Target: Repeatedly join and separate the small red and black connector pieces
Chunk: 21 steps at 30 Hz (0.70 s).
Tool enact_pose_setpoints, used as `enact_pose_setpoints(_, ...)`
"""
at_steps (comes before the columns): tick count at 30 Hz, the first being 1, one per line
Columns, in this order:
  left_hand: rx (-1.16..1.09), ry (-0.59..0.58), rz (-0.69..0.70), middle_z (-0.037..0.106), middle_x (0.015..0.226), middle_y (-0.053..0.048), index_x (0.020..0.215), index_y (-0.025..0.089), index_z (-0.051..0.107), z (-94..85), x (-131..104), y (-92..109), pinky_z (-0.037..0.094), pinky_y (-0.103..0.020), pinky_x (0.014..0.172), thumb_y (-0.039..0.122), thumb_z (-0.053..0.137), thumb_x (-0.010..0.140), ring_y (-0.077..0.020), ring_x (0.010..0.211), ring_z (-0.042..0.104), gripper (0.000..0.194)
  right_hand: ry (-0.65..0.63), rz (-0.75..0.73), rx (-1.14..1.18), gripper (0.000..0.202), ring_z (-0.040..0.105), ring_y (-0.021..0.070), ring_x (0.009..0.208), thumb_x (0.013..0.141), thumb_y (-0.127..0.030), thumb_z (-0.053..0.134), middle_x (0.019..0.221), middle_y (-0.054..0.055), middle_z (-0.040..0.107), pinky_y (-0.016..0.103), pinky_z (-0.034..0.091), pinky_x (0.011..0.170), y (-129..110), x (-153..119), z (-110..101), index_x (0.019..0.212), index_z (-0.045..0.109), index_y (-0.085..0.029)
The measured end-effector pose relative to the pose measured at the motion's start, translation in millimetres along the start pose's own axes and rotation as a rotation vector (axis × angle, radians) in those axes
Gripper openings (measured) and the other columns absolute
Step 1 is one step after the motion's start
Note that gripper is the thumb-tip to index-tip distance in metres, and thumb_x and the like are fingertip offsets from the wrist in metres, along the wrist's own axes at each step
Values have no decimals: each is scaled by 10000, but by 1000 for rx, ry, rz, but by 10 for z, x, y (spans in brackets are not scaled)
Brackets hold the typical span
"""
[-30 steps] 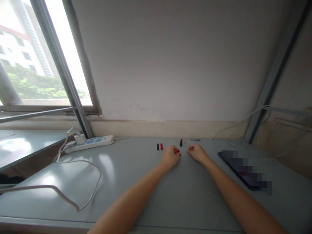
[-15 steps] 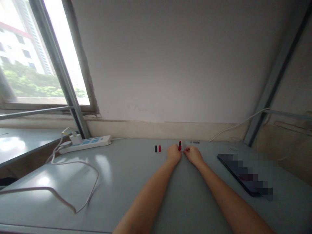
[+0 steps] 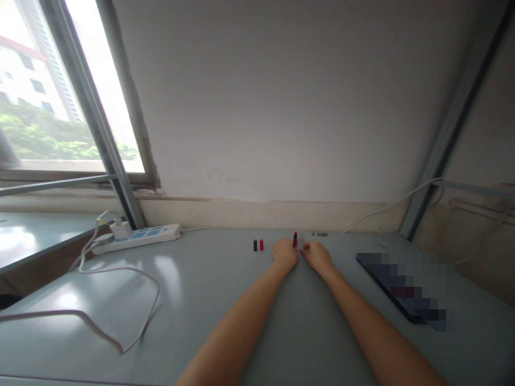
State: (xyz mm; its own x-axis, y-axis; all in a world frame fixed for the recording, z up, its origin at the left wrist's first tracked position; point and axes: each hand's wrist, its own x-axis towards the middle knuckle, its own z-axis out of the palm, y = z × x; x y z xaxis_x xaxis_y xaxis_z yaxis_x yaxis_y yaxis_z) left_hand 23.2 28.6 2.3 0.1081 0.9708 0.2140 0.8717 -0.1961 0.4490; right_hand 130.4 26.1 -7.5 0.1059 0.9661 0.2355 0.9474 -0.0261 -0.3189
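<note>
Far out on the tabletop my left hand (image 3: 285, 253) is closed, its fingers curled at a small red and black piece (image 3: 295, 239) that stands up past them. Just to the right, my right hand (image 3: 317, 255) is also closed, thumb and fingers drawn together; whatever it pinches is too small to make out. A clear, see-through object (image 3: 301, 239) shows between the two hands. Left of my left hand a black cylinder (image 3: 255, 245) and a red cylinder (image 3: 261, 245) stand upright side by side. Several tiny dark pieces (image 3: 322, 234) lie in a row behind my right hand.
On the grey table (image 3: 217, 300), a white power strip (image 3: 140, 237) with a plug lies at the back left, its cable (image 3: 155, 300) looping forward. A dark flat device (image 3: 396, 289), partly blurred out, lies to the right. Metal posts (image 3: 430, 155) rise at both sides.
The whole view has shifted slightly, so everything sits a little further left. Both hands keep nearly the same place and closed pose beside the small pieces.
</note>
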Motion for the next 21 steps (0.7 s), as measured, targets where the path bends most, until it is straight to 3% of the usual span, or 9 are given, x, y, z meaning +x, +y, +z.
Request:
enact_pose_setpoints(4, 41, -30, 66, 588, 1033, -180, 1048, 95, 539, -154, -178, -81, 388, -320, 835, 159, 454, 763, -254, 1002, 533, 304, -46, 25, -108, 226, 594, 212, 881, 774, -292, 499, 935, 121, 648, 276, 419, 691, -15, -71, -94, 899, 620, -148)
enact_pose_setpoints(7, 192, -84, 70, 567, 1076, -201, 1284, 85, 301, -298, -304, -200, 407, -305, 793, 157, 417, 781, -239, 972, 555, 521, -63, 12, -141, 197, 602, 214, 845, 779, -278, 481, 883, 119, 652, 283, 417, 664, -44, -130, -160, 839, 624, -157)
enact_pose_setpoints(11, 284, -84, -24, 578, 1039, -229, 1354, 67, 89, -459, -403, -356, 425, -321, 728, 172, 392, 795, -250, 879, 599, 644, -69, -4, -106, 197, 602, 216, 829, 785, -254, 454, 867, 123, 651, 281, 407, 646, -112, -189, -206, 792, 623, -153)
enact_pose_setpoints(21, 301, -93, -76, 601, 995, -218, 1351, 64, 116, -493, -395, -449, 422, -285, 725, 187, 395, 793, -236, 879, 601, 636, -58, -92, -70, 200, 600, 189, 761, 780, -253, 457, 760, 97, 660, 247, 375, 593, -218, -272, -209, 755, 638, -171)
